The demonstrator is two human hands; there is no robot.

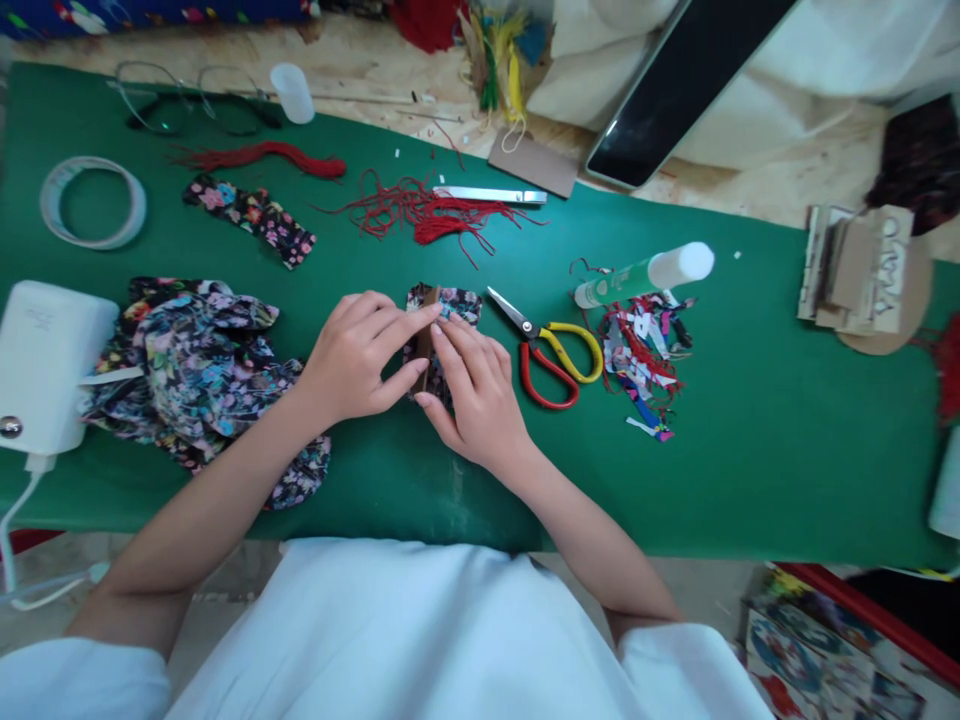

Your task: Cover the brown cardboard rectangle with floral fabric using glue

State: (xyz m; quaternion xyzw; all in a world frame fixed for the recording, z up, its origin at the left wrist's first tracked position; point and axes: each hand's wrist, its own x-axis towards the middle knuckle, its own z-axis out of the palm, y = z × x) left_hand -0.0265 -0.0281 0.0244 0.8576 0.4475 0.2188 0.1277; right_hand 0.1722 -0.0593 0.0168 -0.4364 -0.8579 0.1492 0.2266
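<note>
Between my hands, on the green mat (465, 500), lies a small piece of dark floral fabric (463, 301) with a narrow brown cardboard strip (423, 345) on it. My left hand (364, 355) holds the strip from the left, its index finger near the top and thumb near the lower part. My right hand (480, 395) rests over the fabric and the strip's right side, fingers together and pointing up, fingertips meeting my left index finger. Scissors with red and yellow handles (551, 360) lie open just right of my right hand.
Crumpled floral fabric (202, 360) and a white power bank (56, 365) lie left. Red threads (427, 210), tweezers (491, 195) and a tape roll (51, 205) are farther back. A glue stick (645, 275), scraps (649, 350) and cardboard pieces (859, 270) are right.
</note>
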